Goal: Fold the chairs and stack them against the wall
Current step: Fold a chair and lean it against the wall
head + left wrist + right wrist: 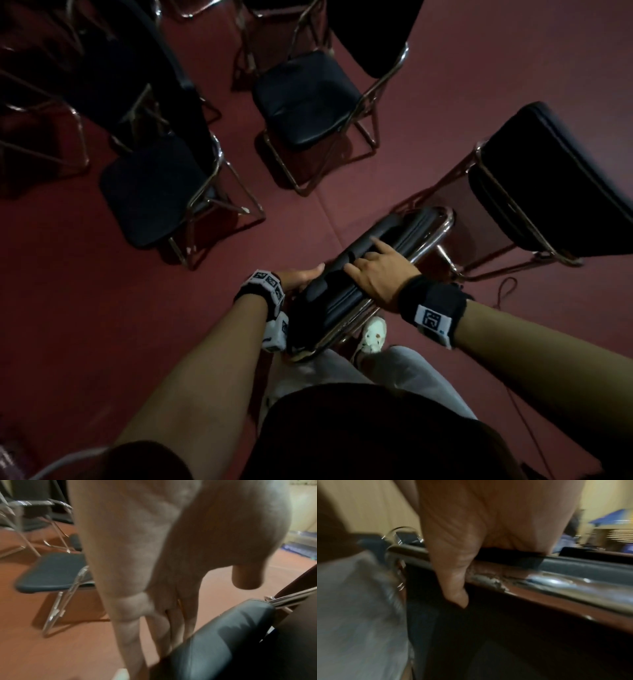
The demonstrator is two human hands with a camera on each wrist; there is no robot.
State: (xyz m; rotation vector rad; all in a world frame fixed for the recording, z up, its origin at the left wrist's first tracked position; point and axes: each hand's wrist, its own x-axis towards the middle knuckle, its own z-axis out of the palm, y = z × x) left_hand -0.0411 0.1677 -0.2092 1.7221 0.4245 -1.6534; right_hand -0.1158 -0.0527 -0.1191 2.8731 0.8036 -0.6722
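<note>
Folded chair (363,274), black pads pressed together inside a chrome frame, held edge-up in front of the person's legs, above the dark red floor (85,308). Right hand (376,270) lies over the top edge, thumb hooked down the near side and fingers draped across the pad; the index finger points outward. Left hand (301,277) meets the far side of the same chair; from the head view its fingers are hidden behind the pad, so the grip there cannot be judged.

Left wrist view shows what the head view hides: the left hand (154,574) has long, nearly straight fingers (159,628) reaching down to the padded edge (223,635), the thumb hanging free. Whether the fingertips curl under the pad is cut off by it.

Right wrist view, heavily blurred, shows the right hand (488,527) with its thumb (453,581) curled over the chrome tube (556,588), which bears a patch of flaked, rusty finish. The other fingers pass behind the pad and are not visible.

Three unfolded chairs stand beyond: one to the left (154,192), one at centre (308,99), one at right (548,178), the last partly cut by the frame edge. A white shoe (371,335) shows beneath the held chair.
</note>
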